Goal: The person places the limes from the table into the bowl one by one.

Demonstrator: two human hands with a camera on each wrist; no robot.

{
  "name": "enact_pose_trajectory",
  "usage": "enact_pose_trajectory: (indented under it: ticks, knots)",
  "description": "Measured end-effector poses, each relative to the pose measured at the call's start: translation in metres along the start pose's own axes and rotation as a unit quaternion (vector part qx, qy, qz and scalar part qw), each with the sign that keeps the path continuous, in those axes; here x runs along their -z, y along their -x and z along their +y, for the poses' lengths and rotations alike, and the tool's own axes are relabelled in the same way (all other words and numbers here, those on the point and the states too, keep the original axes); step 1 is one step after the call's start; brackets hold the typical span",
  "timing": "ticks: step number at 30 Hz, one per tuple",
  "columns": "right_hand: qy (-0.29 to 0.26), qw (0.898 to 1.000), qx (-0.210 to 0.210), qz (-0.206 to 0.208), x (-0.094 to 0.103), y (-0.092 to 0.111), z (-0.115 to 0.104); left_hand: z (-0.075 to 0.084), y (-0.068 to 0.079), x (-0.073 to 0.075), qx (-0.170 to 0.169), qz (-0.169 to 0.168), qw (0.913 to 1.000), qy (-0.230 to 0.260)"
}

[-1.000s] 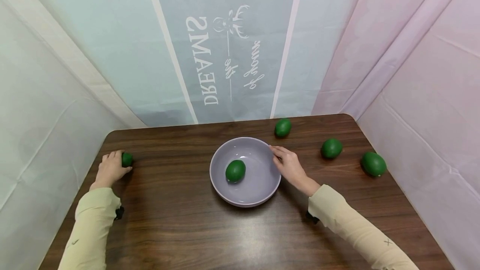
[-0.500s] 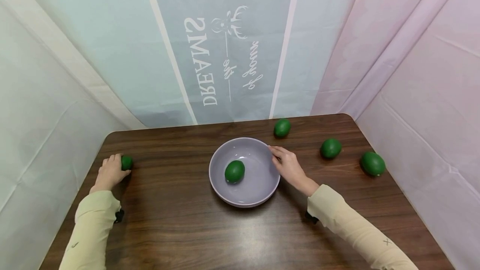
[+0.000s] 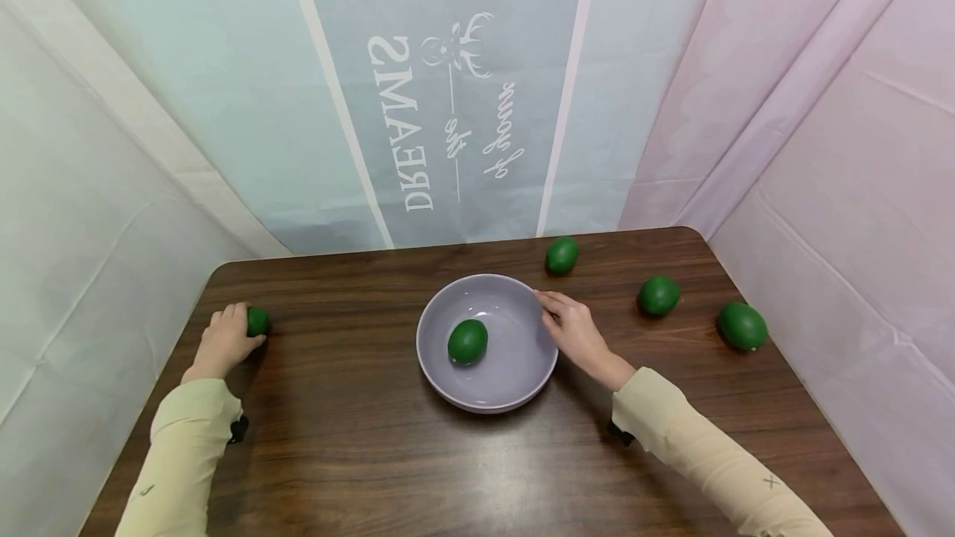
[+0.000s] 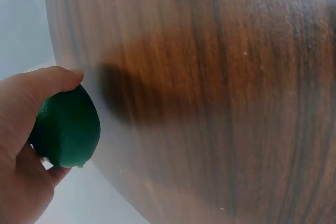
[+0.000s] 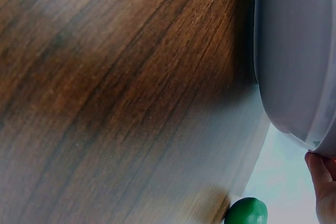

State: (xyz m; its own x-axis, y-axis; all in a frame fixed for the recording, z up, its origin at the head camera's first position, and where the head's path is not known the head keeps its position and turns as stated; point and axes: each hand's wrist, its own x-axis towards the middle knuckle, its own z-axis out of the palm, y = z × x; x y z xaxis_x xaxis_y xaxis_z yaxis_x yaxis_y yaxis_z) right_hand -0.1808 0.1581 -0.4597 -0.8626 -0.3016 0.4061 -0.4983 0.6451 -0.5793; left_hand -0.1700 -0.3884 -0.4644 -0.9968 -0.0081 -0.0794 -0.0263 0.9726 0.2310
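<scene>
At the table's left side, my left hand (image 3: 222, 341) grips a green lime (image 3: 257, 321). Seen from the left wrist, the thumb lies over the top of that lime (image 4: 67, 127) and a finger shows beneath it, above the wood. A wide grey-lilac bowl (image 3: 515, 363) stands mid-table, with another lime (image 3: 467, 341) lying inside, left of its centre. My right hand (image 3: 578, 334) holds the bowl's right rim between thumb and fingers. The right wrist view shows the bowl's outer wall (image 5: 294, 51) and fingers (image 5: 317, 171) at its rim.
Three more limes lie on the dark wooden table (image 3: 336, 437): one at the back edge (image 3: 562, 255), one farther right (image 3: 659, 296), one near the right edge (image 3: 742, 326). Pale cloth walls (image 3: 843, 189) surround the table on the left, back and right.
My left hand and the lime in it have shifted slightly to the right. The right hand and the bowl stay in place.
</scene>
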Motion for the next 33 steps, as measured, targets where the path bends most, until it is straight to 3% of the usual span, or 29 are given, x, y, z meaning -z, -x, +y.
enact_pose_trajectory:
  ticks: [18,33]
  knots:
    - [0.001,1.0,0.001,-0.003,0.001,0.0,-0.001,0.025,-0.007,0.007,-0.052,0.025,0.9984,0.001]
    - [0.003,1.0,-0.002,-0.005,0.002,-0.001,-0.002,0.041,-0.004,0.011,-0.088,0.018,0.9959,0.003]
